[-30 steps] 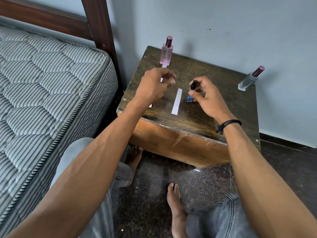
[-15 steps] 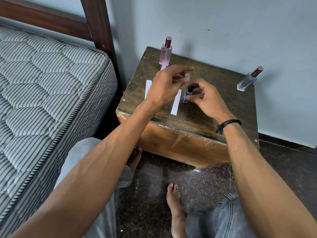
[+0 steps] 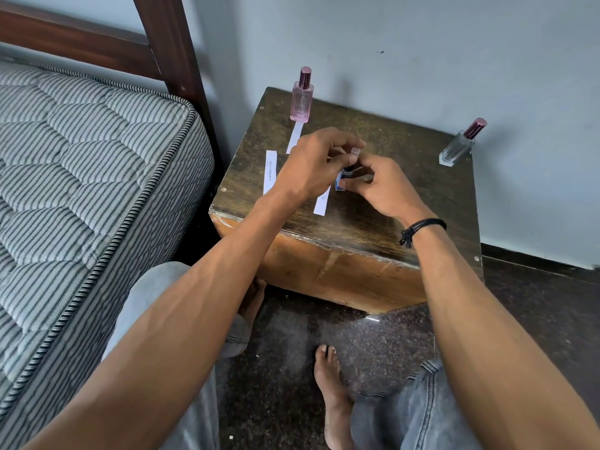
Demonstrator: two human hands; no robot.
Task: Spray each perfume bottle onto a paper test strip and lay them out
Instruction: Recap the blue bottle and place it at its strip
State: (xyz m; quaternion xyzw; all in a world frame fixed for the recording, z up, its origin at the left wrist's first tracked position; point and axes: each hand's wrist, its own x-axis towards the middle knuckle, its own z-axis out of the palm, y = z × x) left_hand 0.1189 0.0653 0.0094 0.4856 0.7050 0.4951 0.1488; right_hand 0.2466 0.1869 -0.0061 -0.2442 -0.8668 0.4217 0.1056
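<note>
A small blue perfume bottle stands on the dark wooden table, and my right hand grips it from the right. My left hand pinches a small clear cap right over the bottle's dark top. Three white paper strips lie on the table: one at the left, one below the pink bottle, one beside the blue bottle, partly under my left wrist. A pink bottle stands at the back left and a clear bottle at the back right.
A striped mattress and a dark wooden bedpost close off the left side. A pale wall stands right behind the table. My bare feet rest on the dark speckled floor in front of the table.
My left hand moved right, off the strips, and came together with my right hand over the blue bottle. The left strip, hidden before, now lies in plain sight.
</note>
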